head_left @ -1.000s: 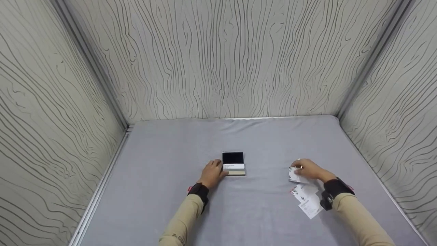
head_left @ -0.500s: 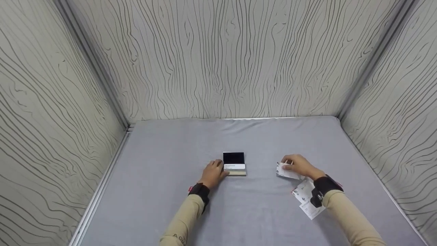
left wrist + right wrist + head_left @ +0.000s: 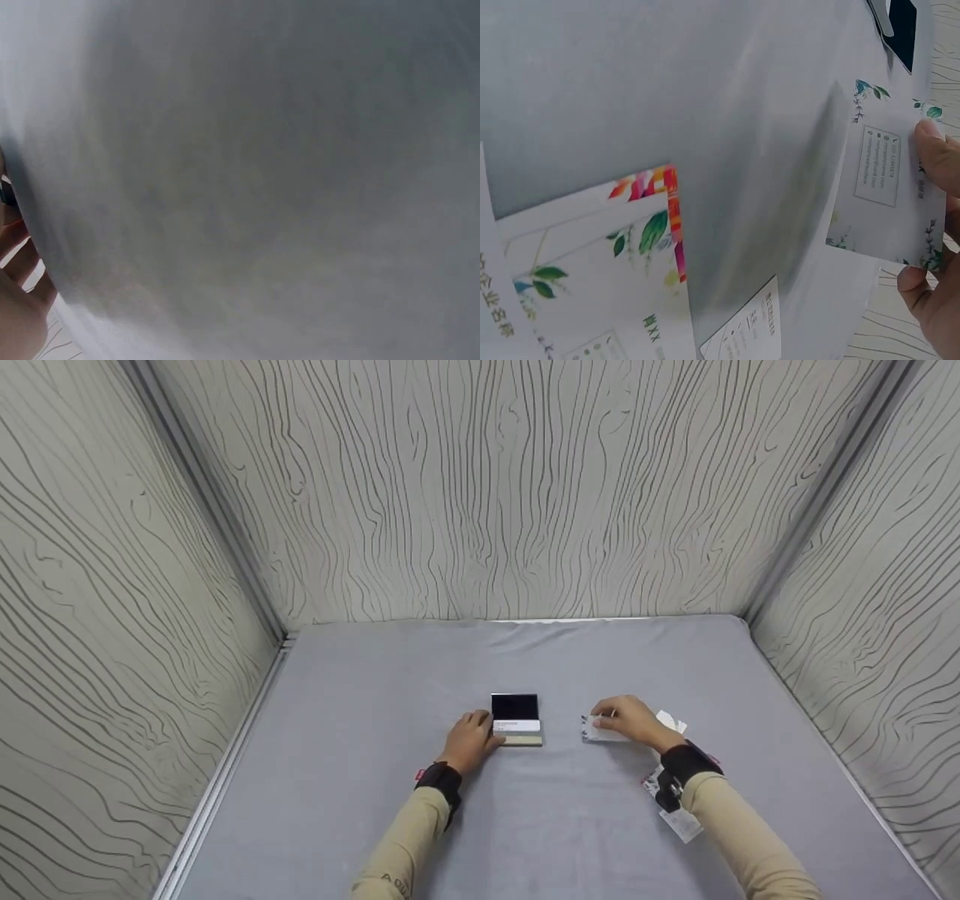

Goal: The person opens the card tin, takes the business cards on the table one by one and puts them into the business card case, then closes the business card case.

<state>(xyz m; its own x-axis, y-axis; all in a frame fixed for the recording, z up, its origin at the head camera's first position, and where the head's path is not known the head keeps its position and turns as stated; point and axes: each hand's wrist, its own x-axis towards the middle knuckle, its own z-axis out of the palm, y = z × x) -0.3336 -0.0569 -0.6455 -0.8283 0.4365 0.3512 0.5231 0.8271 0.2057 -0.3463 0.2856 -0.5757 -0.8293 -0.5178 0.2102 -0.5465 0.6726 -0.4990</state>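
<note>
A business card case [image 3: 515, 706] lies opened on the grey cloth, its dark lid raised at the back and white cards [image 3: 517, 726] inside. My left hand [image 3: 463, 744] holds the case at its left edge, fingers behind and thumb near the front corner. To the right, my right hand [image 3: 634, 721] pinches a white business card [image 3: 877, 180] printed with leaf sprigs in its corners. In the right wrist view the thumb lies on the card's face and a finger sits at its edge. The left wrist view catches only part of the left hand [image 3: 22, 300].
Several loose business cards [image 3: 615, 262] lie overlapping under the right forearm, one with a bright floral border. Another card [image 3: 670, 721] lies just behind the right wrist. Wood-grain panels [image 3: 480, 487] wall the table at the back and both sides.
My right hand has carried its card leftward, closer to the case, uncovering a card behind the wrist. The left hand has stayed on the case.
</note>
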